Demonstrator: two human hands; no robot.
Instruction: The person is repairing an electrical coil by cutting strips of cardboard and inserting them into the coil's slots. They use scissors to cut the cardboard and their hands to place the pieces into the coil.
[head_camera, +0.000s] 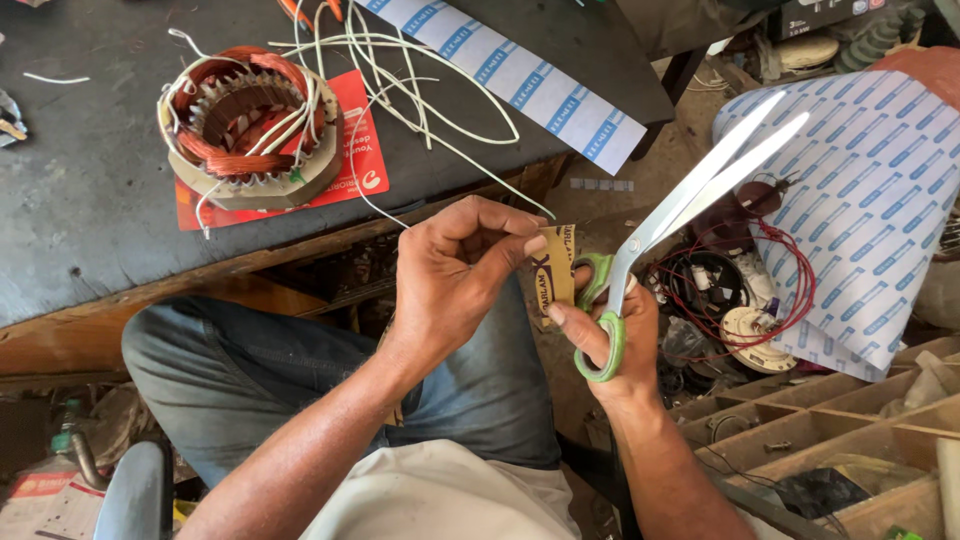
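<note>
Head view, looking down over the lap.

Left hand (455, 275): fingers curled, thumb and forefinger pinched on the top edge of a small brown paper strip (556, 270). The strip is held upright in the air between the 2 hands, over the knees and just off the table's front edge.

Right hand (618, 340): fingers through the green loops of a pair of scissors (668, 215); a fingertip also touches the lower edge of the strip. Blades are long, silver, slightly parted, pointing up and to the right, away from the strip. The blades do not touch the strip.

Table (90, 190): dark top with a worn wooden front edge. On it stands 1 motor stator (248, 125) with copper windings, resting on a red card (352, 150). White wires (400, 90) run loose from the stator across the top. A long white sheet with blue print (525, 80) lies diagonally at the far right end of the table.

To the right: a larger sheet of the same blue-printed paper (880, 200), with red wire and small motor parts (745, 300) beside it. Lower right: a wooden compartment tray (800, 420).

Person wears blue jeans (240, 370).
</note>
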